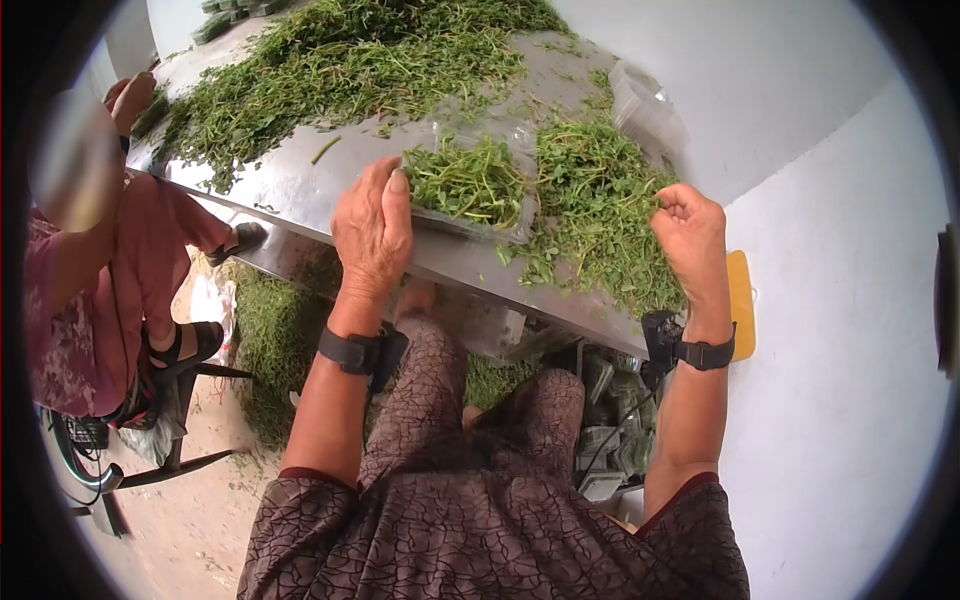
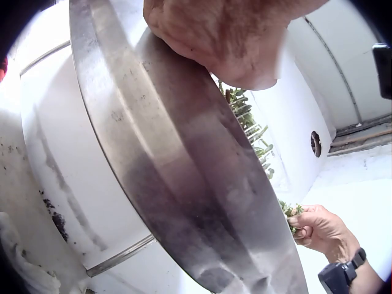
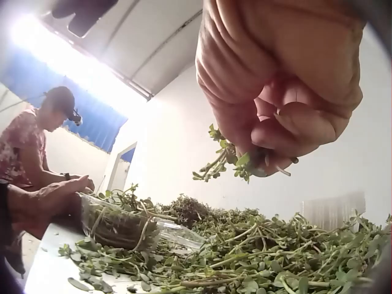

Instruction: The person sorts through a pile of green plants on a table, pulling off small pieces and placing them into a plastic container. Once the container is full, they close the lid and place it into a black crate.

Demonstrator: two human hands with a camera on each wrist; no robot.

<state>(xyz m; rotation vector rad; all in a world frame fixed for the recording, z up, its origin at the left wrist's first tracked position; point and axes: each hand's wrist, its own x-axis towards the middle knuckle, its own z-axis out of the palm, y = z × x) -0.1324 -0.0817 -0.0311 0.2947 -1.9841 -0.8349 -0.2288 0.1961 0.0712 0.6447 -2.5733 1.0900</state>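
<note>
A clear plastic box (image 1: 519, 229), heaped with leafy green sprigs (image 1: 468, 180), stands near the table's front edge. My left hand (image 1: 372, 225) rests at the box's left end, thumb up by the rim; in the right wrist view its fingers reach along the box wall. Over the pile of greens (image 1: 600, 215) to the right, my right hand (image 1: 692, 228) is raised. Between its curled fingers and thumb it pinches a small sprig (image 3: 223, 160) with rounded leaves and a thick stem, seen in the right wrist view.
A larger heap of greens (image 1: 350, 75) covers the back of the metal table (image 1: 300, 160). Clear empty boxes (image 1: 650, 105) stand at the back right, beside the wall. Another person (image 3: 40, 138) sits to the left. Filled boxes (image 1: 610, 420) are under the table.
</note>
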